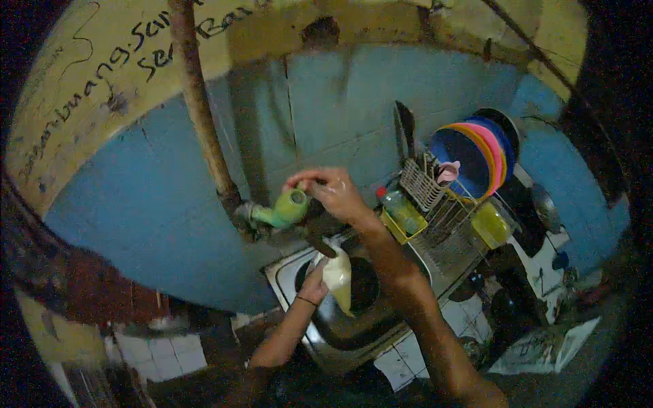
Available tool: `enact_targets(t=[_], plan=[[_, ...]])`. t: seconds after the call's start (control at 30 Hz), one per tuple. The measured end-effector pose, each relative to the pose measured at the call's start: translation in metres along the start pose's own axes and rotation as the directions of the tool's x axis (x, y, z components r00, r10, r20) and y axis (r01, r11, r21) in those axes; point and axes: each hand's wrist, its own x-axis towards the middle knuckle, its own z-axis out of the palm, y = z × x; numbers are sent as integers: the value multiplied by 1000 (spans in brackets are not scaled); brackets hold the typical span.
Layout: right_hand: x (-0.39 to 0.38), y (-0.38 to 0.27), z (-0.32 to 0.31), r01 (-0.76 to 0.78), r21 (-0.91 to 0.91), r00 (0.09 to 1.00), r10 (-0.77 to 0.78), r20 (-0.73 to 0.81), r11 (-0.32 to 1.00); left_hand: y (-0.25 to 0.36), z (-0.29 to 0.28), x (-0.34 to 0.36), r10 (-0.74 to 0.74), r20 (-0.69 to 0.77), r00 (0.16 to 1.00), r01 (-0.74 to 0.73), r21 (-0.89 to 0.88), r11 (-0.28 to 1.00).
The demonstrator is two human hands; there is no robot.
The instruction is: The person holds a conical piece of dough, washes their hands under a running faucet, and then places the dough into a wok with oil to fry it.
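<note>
My left hand (313,283) is closed round a pale, cream-yellow tapering thing (339,277), whose narrow end points down over the sink. I cannot make out its exact kind. Just above it reaches the dark spout (320,245) of the tap. My right hand (329,192) is up at the green tap fitting (290,207), fingers bent over its top, and seems to grip it. Part of the tap is hidden behind that hand. Below both hands lies the metal sink (316,343), its dark basin partly covered by my forearms.
Right of the sink stands a dish rack (445,221) with coloured plates (469,153), a cutlery basket (420,182) and a dark-bladed knife (405,124). A yellow tray (403,228) holds a red-capped bottle (394,204). A brown pipe (198,109) runs down the blue wall to the tap.
</note>
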Motion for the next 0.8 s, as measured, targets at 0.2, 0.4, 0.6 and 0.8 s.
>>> enact_targets(t=[0.2, 0.4, 0.6, 0.8], plan=[[-88, 36, -1, -265, -291, 907, 135, -398, 919, -38, 66, -33, 490, 222, 843, -481, 720, 500], [-241, 173, 30, -457, 133, 724, 455, -518, 879, -51, 11, 46, 465, 124, 877, -480, 168, 861], [-258, 193, 41, -384, 728, 574, 764, -293, 568, -43, -21, 68, 508, 87, 857, -512, 255, 820], [-296, 197, 15, -250, 881, 453, 853, -261, 402, -84, 90, 29, 419, -170, 892, -334, 379, 863]])
